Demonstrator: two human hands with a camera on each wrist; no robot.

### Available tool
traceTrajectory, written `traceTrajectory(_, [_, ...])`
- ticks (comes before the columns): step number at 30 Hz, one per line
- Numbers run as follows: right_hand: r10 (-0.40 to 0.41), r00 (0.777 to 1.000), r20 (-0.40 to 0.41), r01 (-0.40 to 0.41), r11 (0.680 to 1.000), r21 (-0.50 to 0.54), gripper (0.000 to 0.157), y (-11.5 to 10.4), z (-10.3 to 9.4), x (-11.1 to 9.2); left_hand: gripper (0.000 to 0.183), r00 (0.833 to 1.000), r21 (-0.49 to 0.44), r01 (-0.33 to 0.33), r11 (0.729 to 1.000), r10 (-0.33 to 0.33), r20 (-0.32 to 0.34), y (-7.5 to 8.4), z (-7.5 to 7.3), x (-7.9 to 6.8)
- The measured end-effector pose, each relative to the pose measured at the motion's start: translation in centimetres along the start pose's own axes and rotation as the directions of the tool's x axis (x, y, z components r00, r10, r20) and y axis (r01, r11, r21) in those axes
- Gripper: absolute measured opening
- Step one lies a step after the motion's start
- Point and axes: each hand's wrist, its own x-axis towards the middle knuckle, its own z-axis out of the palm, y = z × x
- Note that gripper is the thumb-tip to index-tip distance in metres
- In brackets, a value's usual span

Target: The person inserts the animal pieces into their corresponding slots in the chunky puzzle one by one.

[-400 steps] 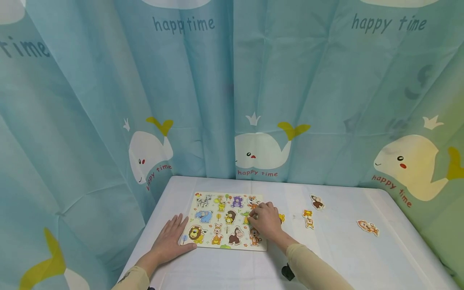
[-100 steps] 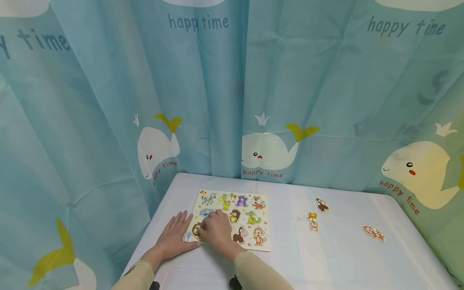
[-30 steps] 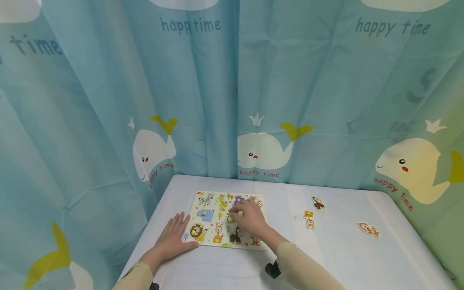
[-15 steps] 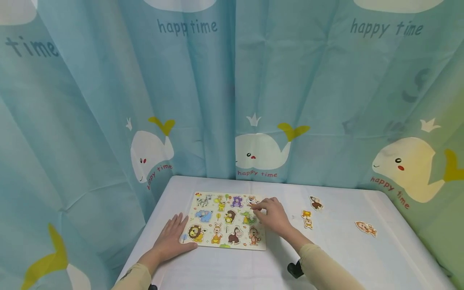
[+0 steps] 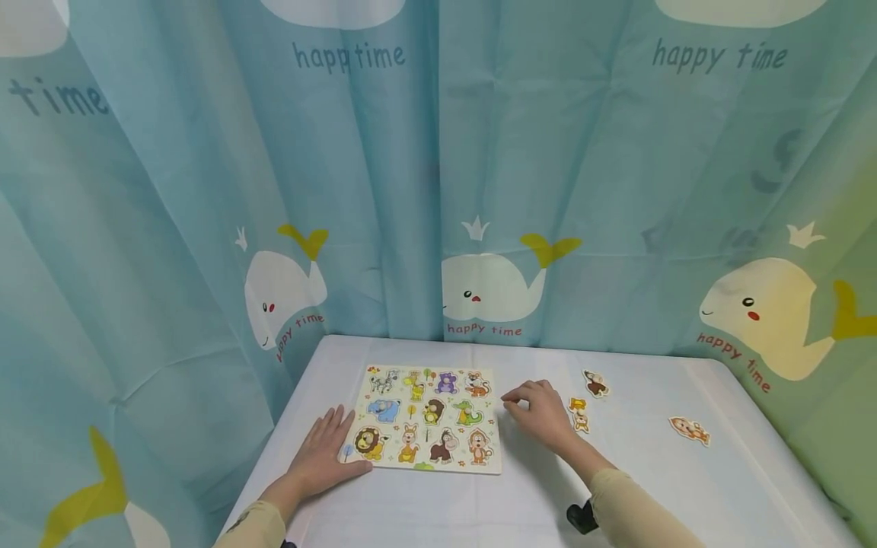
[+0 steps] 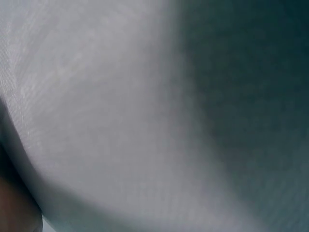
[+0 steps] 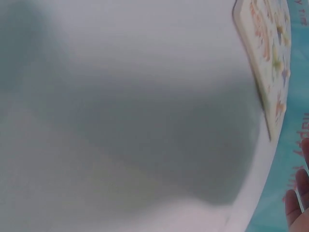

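A flat animal puzzle board lies on the table's left half, with rows of coloured animals, among them a lion, a crocodile and a tiger. My left hand rests at the board's left edge, fingers straight and thumb along the near corner. My right hand hovers just right of the board, fingers loosely bent, thumb and index close together with nothing visible between them. In the right wrist view, a few of its fingers show at the edge, near the board.
Several loose animal pieces lie to the right: a dark brown one, a yellow-orange one beside the right hand, and a monkey. The white table meets a blue whale-print curtain. The left wrist view shows mostly blurred white cloth.
A yellow piece beside the board's right edge 13.3 seconds ago is gone from there. The right hand went over the lion, then the hedgehog, and has moved right, off the board. The left hand stays.
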Motion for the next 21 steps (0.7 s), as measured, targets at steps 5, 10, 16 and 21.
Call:
traceTrajectory(5, [0.025,1.0,-0.004,-0.025,1.0,-0.017,0.008,1.8,-0.6,-0.8,0.115,1.0,0.015,0.008,1.0,-0.008,0.01,0.0,-0.1,0.0])
traceTrajectory(10, [0.044,0.999,-0.026,-0.045,0.999,-0.025,0.008,3.4,-1.5,-1.8,0.115,1.0,0.015,0.008,1.0,-0.008,0.003,-0.2,0.1,0.2])
traceTrajectory(16, [0.064,0.997,-0.034,-0.065,0.997,-0.03,0.01,5.1,-2.6,-2.6,0.116,1.0,0.01,0.015,1.0,-0.015,0.001,-0.2,0.2,0.1])
traceTrajectory(21, [0.078,0.996,-0.048,-0.08,0.995,-0.051,0.01,6.4,-3.2,-3.0,0.115,1.0,0.021,0.004,1.0,-0.004,-0.012,-0.1,0.2,0.1])
